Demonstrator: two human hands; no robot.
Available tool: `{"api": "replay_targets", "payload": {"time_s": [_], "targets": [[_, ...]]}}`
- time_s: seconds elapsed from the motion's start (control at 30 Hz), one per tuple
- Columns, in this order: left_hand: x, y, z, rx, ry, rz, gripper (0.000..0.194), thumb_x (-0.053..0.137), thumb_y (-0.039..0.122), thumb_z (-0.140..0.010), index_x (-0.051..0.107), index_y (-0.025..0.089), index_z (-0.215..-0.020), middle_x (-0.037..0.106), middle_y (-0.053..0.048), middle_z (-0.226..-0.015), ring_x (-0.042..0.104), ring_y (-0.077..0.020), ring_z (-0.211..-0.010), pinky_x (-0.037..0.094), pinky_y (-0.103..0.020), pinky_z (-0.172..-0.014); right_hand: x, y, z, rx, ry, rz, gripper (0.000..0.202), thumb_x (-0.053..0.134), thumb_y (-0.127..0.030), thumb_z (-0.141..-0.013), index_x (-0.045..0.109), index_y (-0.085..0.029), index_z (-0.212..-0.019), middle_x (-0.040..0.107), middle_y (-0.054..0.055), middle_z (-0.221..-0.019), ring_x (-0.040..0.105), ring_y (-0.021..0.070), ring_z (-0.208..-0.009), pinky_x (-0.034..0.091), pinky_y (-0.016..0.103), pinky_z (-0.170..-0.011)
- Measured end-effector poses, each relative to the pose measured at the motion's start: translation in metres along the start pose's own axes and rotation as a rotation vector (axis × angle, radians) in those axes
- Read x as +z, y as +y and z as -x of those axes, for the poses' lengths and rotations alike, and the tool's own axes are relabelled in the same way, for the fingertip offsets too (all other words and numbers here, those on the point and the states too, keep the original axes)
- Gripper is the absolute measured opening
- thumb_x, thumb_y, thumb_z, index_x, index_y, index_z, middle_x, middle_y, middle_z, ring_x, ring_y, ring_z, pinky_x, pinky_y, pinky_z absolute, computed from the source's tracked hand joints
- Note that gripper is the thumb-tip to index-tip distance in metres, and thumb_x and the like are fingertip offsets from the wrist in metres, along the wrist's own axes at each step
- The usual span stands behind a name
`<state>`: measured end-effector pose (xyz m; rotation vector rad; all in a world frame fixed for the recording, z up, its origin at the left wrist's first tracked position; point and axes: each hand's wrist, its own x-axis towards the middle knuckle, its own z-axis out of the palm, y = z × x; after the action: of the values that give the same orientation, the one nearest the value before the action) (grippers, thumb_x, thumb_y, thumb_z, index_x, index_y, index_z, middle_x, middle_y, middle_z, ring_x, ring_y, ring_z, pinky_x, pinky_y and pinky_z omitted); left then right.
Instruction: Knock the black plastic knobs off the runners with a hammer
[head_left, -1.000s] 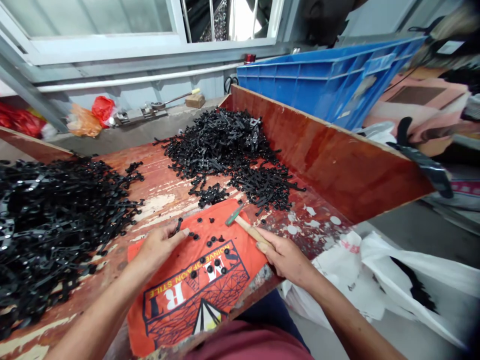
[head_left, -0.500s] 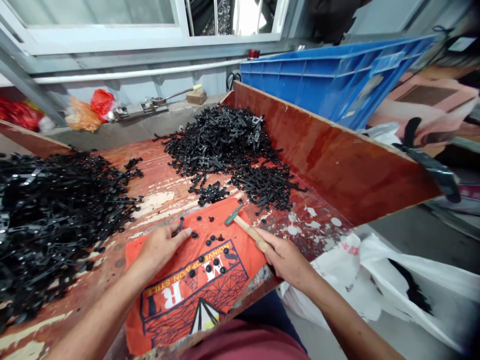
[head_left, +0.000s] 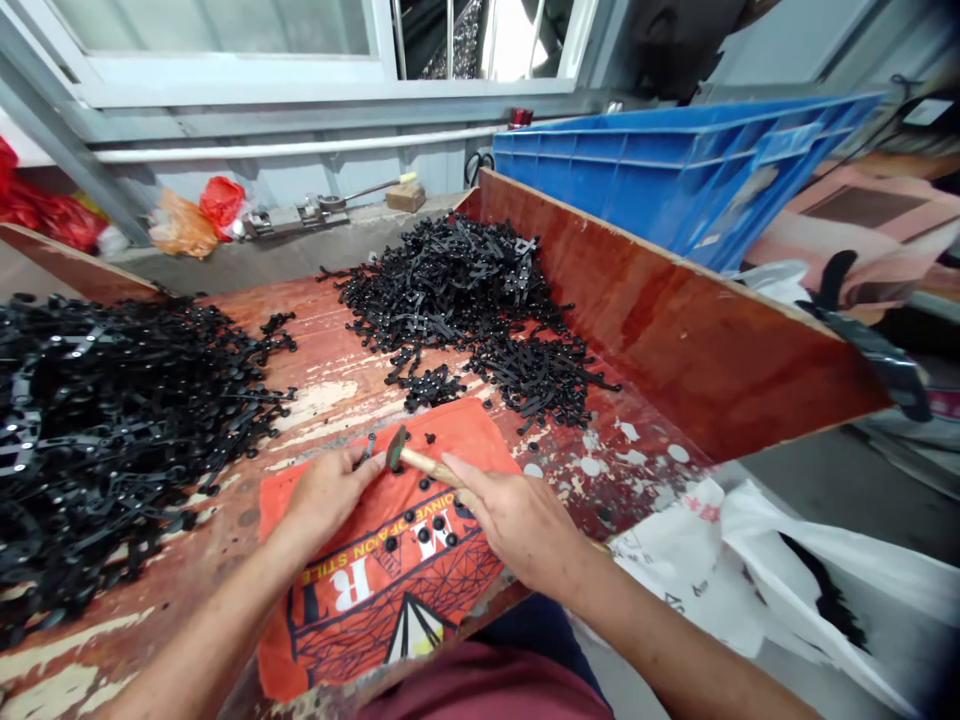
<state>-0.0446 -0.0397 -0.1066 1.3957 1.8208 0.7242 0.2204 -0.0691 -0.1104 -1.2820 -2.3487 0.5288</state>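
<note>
My right hand (head_left: pixel 525 520) is wrapped round the wooden handle of a small hammer (head_left: pixel 431 464). The hammer's greenish head is close to the fingertips of my left hand (head_left: pixel 330 492), over the orange printed cloth (head_left: pixel 472 440). Between my left thumb and fingers is a small black metal link piece (head_left: pixel 370 442), partly hidden by the fingers. Several small round black caps (head_left: pixel 424 535) lie scattered on the cloth, some under or beside the hammer.
Heaps of black link parts lie at the left (head_left: pixel 112 420) and at the back (head_left: pixel 457 280) of the red wooden bench (head_left: pixel 322 330). A wooden side board (head_left: pixel 675 330) runs along the right. Beyond it stands a blue crate (head_left: pixel 600 170). White sacks (head_left: pixel 690 560) lie at lower right.
My right hand has moved left with the hammer, bringing its head from the cloth's far right edge to beside my left fingertips. My left hand keeps its pinch; the view has shifted slightly.
</note>
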Motion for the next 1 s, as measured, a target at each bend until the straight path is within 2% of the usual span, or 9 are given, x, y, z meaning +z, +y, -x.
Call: {"api": "replay_targets", "payload": {"time_s": [0.17, 0.33, 0.4, 0.47, 0.57, 0.7, 0.73, 0.87, 1.0], "targets": [[-0.005, 0.001, 0.001, 0.145, 0.044, -0.234, 0.039, 0.049, 0.054, -0.085, 0.072, 0.024, -0.075, 0.072, -0.004, -0.075, 0.062, -0.0270, -0.076, 0.038, -0.029, -0.065, -0.001, -0.001, -0.001, 0.007, -0.014, 0.043, 0.048, 0.045, -0.028, -0.104, 0.041, -0.032, -0.151, 0.075, 0.006, -0.105, 0.072, 0.0222, -0.088, 0.056, 0.030, -0.076], [-0.004, -0.006, -0.006, 0.113, 0.040, -0.292, 0.040, 0.049, 0.052, -0.086, 0.076, 0.023, -0.085, 0.070, -0.003, -0.068, 0.063, -0.0261, -0.072, 0.039, -0.029, -0.068, -0.014, -0.001, -0.003, -0.017, -0.015, -0.053, 0.050, 0.045, -0.026, -0.103, 0.041, -0.039, -0.150, 0.075, 0.001, -0.106, 0.072, 0.0195, -0.083, 0.056, 0.027, -0.074], [-0.002, -0.007, -0.006, 0.093, 0.032, -0.296, 0.042, 0.047, 0.053, -0.087, 0.077, 0.023, -0.088, 0.072, -0.002, -0.071, 0.065, -0.0261, -0.073, 0.040, -0.029, -0.068, -0.020, -0.001, -0.002, -0.037, 0.036, -0.076, 0.050, 0.044, -0.026, -0.103, 0.039, -0.039, -0.151, 0.074, 0.000, -0.110, 0.072, 0.0192, -0.084, 0.057, 0.028, -0.075], [-0.002, -0.005, -0.005, 0.078, 0.028, -0.337, 0.043, 0.044, 0.051, -0.089, 0.076, 0.023, -0.091, 0.075, -0.003, -0.076, 0.066, -0.0260, -0.075, 0.042, -0.029, -0.071, -0.024, -0.002, 0.000, -0.061, 0.130, -0.067, 0.049, 0.041, -0.025, -0.104, 0.038, -0.034, -0.153, 0.074, 0.003, -0.113, 0.071, 0.0200, -0.088, 0.057, 0.030, -0.079], [-0.001, 0.000, -0.001, 0.072, 0.030, -0.417, 0.043, 0.039, 0.047, -0.092, 0.075, 0.024, -0.093, 0.076, -0.004, -0.082, 0.068, -0.0260, -0.081, 0.044, -0.030, -0.075, -0.019, -0.002, 0.004, -0.085, 0.196, 0.008, 0.047, 0.037, -0.026, -0.105, 0.039, -0.028, -0.153, 0.074, 0.007, -0.110, 0.070, 0.0206, -0.090, 0.057, 0.033, -0.083], [-0.002, 0.007, 0.003, 0.074, 0.048, -0.494, 0.041, 0.039, 0.045, -0.094, 0.074, 0.024, -0.091, 0.077, -0.005, -0.084, 0.069, -0.0254, -0.083, 0.044, -0.028, -0.074, -0.006, -0.003, 0.003, -0.059, 0.044, 0.181, 0.049, 0.046, -0.026, -0.103, 0.040, -0.029, -0.152, 0.075, 0.004, -0.091, 0.071, 0.0207, -0.076, 0.058, 0.031, -0.072], [-0.002, 0.008, 0.003, 0.073, 0.054, -0.507, 0.041, 0.039, 0.045, -0.095, 0.074, 0.025, -0.092, 0.077, -0.005, -0.085, 0.069, -0.0252, -0.084, 0.044, -0.028, -0.073, -0.005, -0.004, 0.002, -0.060, 0.035, 0.185, 0.050, 0.046, -0.026, -0.103, 0.040, -0.030, -0.152, 0.075, 0.004, -0.092, 0.072, 0.0207, -0.077, 0.058, 0.030, -0.072], [-0.003, 0.011, 0.004, 0.055, 0.058, -0.546, 0.041, 0.039, 0.043, -0.096, 0.075, 0.024, -0.099, 0.078, -0.006, -0.088, 0.070, -0.0249, -0.087, 0.044, -0.027, -0.072, -0.008, -0.005, 0.000, -0.068, 0.128, 0.110, 0.049, 0.040, -0.026, -0.105, 0.036, -0.029, -0.154, 0.075, 0.005, -0.101, 0.072, 0.0200, -0.085, 0.056, 0.029, -0.078], [-0.002, 0.013, 0.004, 0.034, 0.024, -0.604, 0.044, 0.035, 0.044, -0.096, 0.074, 0.023, -0.094, 0.077, -0.008, -0.087, 0.070, -0.0254, -0.087, 0.043, -0.029, -0.071, -0.012, -0.006, -0.002, -0.031, 0.005, 0.173, 0.049, 0.047, -0.028, -0.103, 0.041, -0.031, -0.152, 0.076, 0.004, -0.091, 0.072, 0.0216, -0.076, 0.056, 0.029, -0.068]]}}
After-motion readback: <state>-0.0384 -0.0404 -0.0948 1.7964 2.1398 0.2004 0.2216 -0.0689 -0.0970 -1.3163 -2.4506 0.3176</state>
